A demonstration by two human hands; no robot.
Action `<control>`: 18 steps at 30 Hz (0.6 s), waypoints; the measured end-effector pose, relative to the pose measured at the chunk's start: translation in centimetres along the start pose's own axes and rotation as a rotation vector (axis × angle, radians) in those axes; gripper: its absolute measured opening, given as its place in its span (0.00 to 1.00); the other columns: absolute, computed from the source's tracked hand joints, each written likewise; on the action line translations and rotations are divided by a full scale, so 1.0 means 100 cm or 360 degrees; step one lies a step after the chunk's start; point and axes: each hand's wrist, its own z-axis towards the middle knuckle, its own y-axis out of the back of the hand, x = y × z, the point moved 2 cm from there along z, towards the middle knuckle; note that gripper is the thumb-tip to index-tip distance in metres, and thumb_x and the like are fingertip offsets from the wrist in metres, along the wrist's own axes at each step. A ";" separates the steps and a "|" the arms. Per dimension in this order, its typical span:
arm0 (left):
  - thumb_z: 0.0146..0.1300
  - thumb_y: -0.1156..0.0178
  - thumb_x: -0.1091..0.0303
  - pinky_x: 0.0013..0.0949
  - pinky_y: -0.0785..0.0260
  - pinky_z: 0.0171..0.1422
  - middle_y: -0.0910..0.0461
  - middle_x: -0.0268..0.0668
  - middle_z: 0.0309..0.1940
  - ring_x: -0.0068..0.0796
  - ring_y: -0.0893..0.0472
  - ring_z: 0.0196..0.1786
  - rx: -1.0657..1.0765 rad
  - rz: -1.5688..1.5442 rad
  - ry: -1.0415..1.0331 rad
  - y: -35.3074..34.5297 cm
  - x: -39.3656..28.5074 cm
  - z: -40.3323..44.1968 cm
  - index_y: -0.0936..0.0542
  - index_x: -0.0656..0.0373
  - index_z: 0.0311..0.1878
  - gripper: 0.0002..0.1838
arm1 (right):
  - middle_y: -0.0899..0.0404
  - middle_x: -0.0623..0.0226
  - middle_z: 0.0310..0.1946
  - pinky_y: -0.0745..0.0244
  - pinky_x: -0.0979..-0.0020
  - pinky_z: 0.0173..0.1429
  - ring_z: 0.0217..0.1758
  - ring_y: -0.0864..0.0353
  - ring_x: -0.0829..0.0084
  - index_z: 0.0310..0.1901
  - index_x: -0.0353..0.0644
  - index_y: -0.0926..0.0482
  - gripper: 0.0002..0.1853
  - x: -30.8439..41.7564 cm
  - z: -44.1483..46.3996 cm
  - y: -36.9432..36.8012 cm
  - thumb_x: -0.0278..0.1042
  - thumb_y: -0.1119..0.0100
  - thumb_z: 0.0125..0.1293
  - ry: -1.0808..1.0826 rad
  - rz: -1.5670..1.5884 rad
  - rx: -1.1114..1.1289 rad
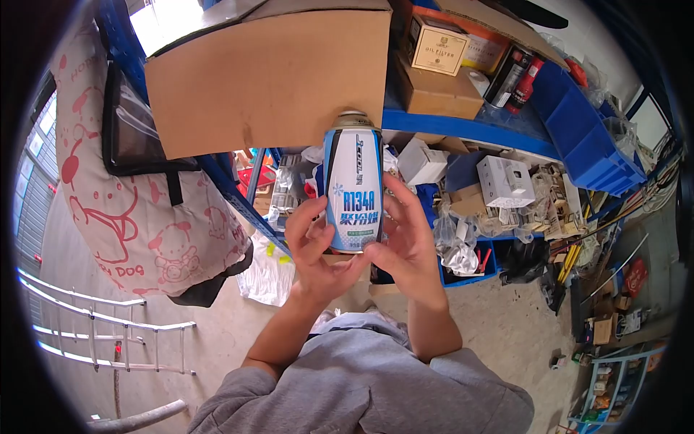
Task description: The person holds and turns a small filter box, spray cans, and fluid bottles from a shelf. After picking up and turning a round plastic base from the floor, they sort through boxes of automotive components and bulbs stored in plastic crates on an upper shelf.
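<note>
An R134A refrigerant can [354,189], white and blue with a metal top, is held upright in front of me with its label toward the camera. Around its lower left side curl the fingers of my left hand [316,253]. My right hand [407,242] grips the lower right side, its thumb at the can's bottom edge. Just behind the can's top is a large brown cardboard box [267,79] on the shelf.
On the blue shelf [463,130] stand an oil filter box [439,47], spray cans [508,76] and a blue bin [585,130]. Cluttered boxes, including a white box [504,181], fill the level below. A cartoon-print cover [137,231] hangs left, above a metal ladder [108,329].
</note>
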 end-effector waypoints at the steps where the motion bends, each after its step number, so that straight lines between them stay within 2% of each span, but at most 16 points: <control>1: 0.52 0.13 0.67 0.49 0.24 0.69 0.33 0.52 0.74 0.52 0.26 0.72 -0.0012 -0.0026 0.0012 -0.001 -0.001 0.000 0.32 0.46 0.74 0.49 | 0.32 0.54 0.78 0.16 0.60 0.70 0.77 0.26 0.62 0.85 0.39 0.46 0.50 0.000 0.000 0.000 0.16 0.27 0.66 0.0027 -0.0032 0.0000; 3: 0.52 0.13 0.67 0.50 0.24 0.69 0.33 0.52 0.74 0.52 0.25 0.72 -0.0029 -0.0050 0.0022 0.002 -0.004 0.003 0.33 0.47 0.74 0.49 | 0.32 0.53 0.78 0.16 0.60 0.70 0.77 0.26 0.62 0.85 0.39 0.46 0.51 0.000 0.000 -0.001 0.16 0.27 0.66 0.0056 -0.0066 0.0006; 6: 0.52 0.14 0.72 0.49 0.20 0.72 0.38 0.53 0.74 0.50 0.24 0.73 0.0141 0.0089 0.0142 0.005 -0.011 0.008 0.36 0.50 0.72 0.49 | 0.32 0.54 0.78 0.15 0.60 0.69 0.77 0.26 0.62 0.86 0.40 0.47 0.52 0.001 0.001 -0.001 0.15 0.26 0.65 0.0056 -0.0099 -0.0014; 8: 0.58 0.19 0.69 0.49 0.29 0.75 0.31 0.49 0.74 0.47 0.26 0.74 0.0041 -0.0573 0.0393 0.001 -0.009 0.010 0.33 0.56 0.76 0.45 | 0.32 0.55 0.78 0.15 0.61 0.68 0.77 0.27 0.63 0.86 0.40 0.47 0.52 -0.002 0.001 0.002 0.16 0.26 0.65 0.0068 -0.0107 -0.0046; 9: 0.58 0.19 0.69 0.49 0.29 0.75 0.31 0.49 0.74 0.47 0.26 0.74 0.0037 -0.0569 0.0397 0.006 -0.007 0.008 0.33 0.56 0.76 0.45 | 0.32 0.55 0.78 0.15 0.61 0.68 0.77 0.27 0.63 0.86 0.40 0.47 0.52 -0.004 0.001 0.003 0.16 0.26 0.65 0.0062 -0.0106 -0.0042; 11: 0.63 0.25 0.70 0.48 0.31 0.78 0.30 0.46 0.75 0.40 0.27 0.76 0.0022 -0.1087 0.1062 0.018 0.004 -0.003 0.33 0.61 0.79 0.42 | 0.33 0.55 0.79 0.15 0.61 0.68 0.77 0.28 0.63 0.86 0.39 0.47 0.51 -0.007 -0.001 0.003 0.17 0.26 0.66 0.0014 0.0016 -0.0055; 12: 0.68 0.29 0.70 0.47 0.31 0.78 0.29 0.44 0.77 0.36 0.27 0.77 0.0065 -0.1100 0.0992 0.018 0.001 0.005 0.34 0.67 0.82 0.41 | 0.33 0.55 0.79 0.15 0.61 0.68 0.77 0.28 0.63 0.86 0.39 0.47 0.51 -0.008 -0.002 0.002 0.17 0.26 0.66 0.0006 0.0017 -0.0051; 18: 0.68 0.30 0.74 0.47 0.30 0.79 0.28 0.47 0.78 0.39 0.27 0.78 0.0075 -0.1180 0.1047 0.020 -0.004 0.012 0.35 0.70 0.82 0.41 | 0.34 0.55 0.80 0.17 0.59 0.70 0.78 0.29 0.62 0.86 0.39 0.47 0.52 -0.007 -0.002 0.001 0.19 0.25 0.66 0.0015 -0.0046 -0.0069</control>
